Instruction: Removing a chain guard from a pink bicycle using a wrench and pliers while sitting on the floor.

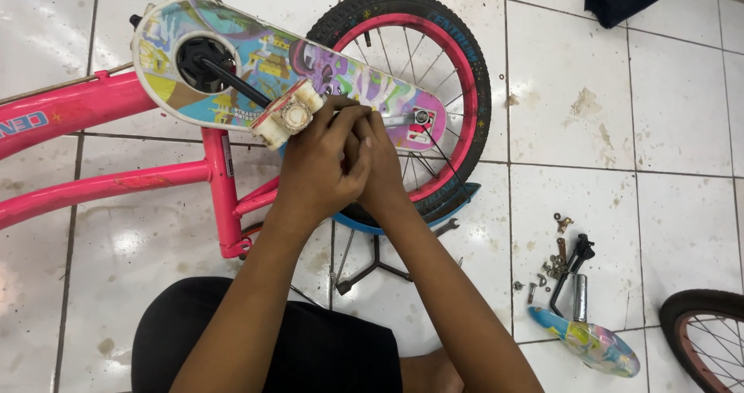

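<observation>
- Both my hands were bunched together at the small pink children's bicycle (116, 141), which lay on its side on the white tiled floor (674, 98).
- Left hand (314, 164) was curled shut, fingers (341, 114) reaching up beside the cream plastic pedal (288, 116) on its black crank arm (232, 81). I couldn't tell what it pinched, if anything.
- Right hand (380, 160) was pressed against the left and also curled. Its grip was hidden behind the left, so I couldn't tell what it held.
- Work spot was over the multicoloured printed chain guard (256, 60), just beside the rear wheel with pink rim and black tyre (434, 75).
- Risk: fingers sat close to the spokes and crank. If the wheel or pedal had turned, a pinch was likely.
- Risk: the bike only rested on the floor. A hard push could have made it slide and my grip slip.
- Risk: loose bolts and nuts (552, 267) lay bare on the tiles by the black kickstand (575, 273) and a detached coloured guard piece (593, 346). A knock could have scattered them.
- Containers: none in view; the small parts sat straight on the floor.
- A second wheel (709, 335) lay at the right edge.
</observation>
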